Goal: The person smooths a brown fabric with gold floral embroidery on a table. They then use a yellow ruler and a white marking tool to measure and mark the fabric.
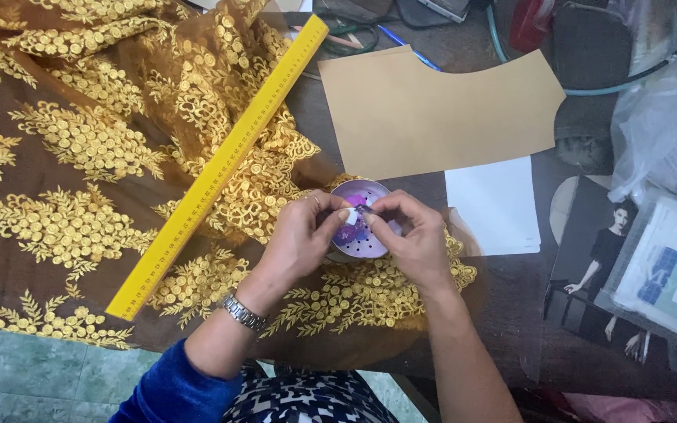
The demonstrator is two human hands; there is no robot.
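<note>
Both hands meet at the middle of the frame over a small round tin (358,235) with a holed purple insert, which sits on the gold-embroidered brown lace (72,157). The left hand (303,235) and right hand (413,235) pinch a tiny dark thing (360,208) between their fingertips; too small to tell its axis. The yellow ruler (221,164) lies on the lace, running from lower left to upper right. A tan paper pattern (432,110) lies on the worktop (511,298) at upper right.

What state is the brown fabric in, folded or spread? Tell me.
Spread: the fabric lies flat across the table, ruler on top, its edge bunched near both hands.
</note>
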